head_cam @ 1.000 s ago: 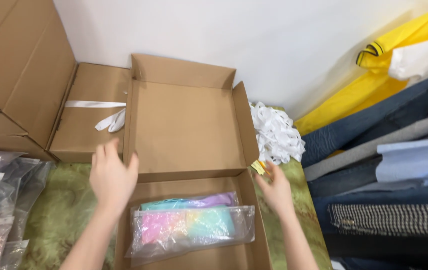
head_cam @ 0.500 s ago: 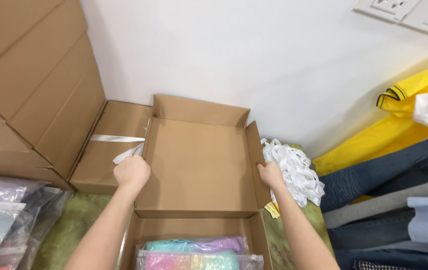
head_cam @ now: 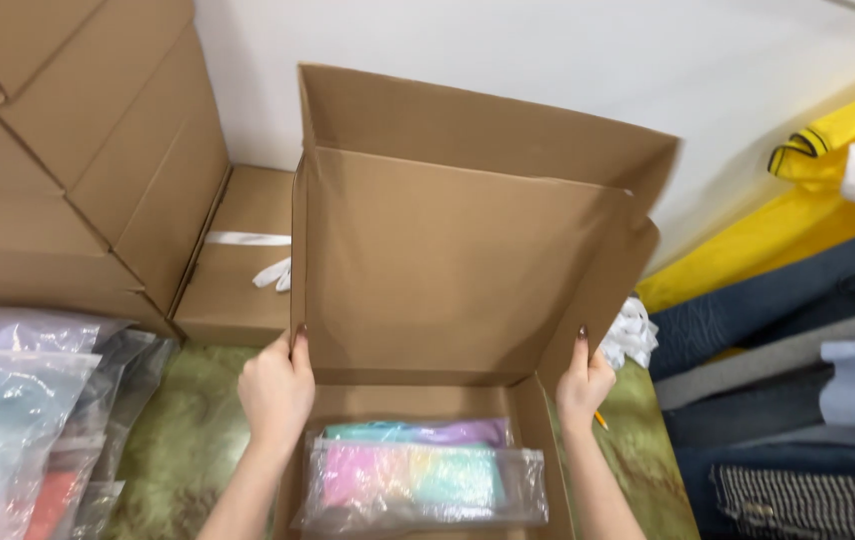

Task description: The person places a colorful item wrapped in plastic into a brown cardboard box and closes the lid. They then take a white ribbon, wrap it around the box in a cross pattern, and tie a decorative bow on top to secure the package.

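Left hand (head_cam: 276, 390) and right hand (head_cam: 583, 382) are gripping the raised cardboard lid (head_cam: 458, 260) by its side flaps, above the clear bag (head_cam: 418, 485). Stacked boxes (head_cam: 78, 160) are standing left; folded clothes (head_cam: 798, 400) right.

Surface: a green mottled cloth (head_cam: 183, 440), spread flat. Lying directly on it — an open cardboard box (head_cam: 538, 440) at centre, its base on the cloth; a closed flat box (head_cam: 238, 290) behind and to the left, against the wall; a stack of large cartons (head_cam: 68, 160) at far left; clear bags (head_cam: 18, 420) of coloured goods at the left edge. White wadding (head_cam: 633, 335) lies right of the open box — beside folded garments (head_cam: 798, 400).
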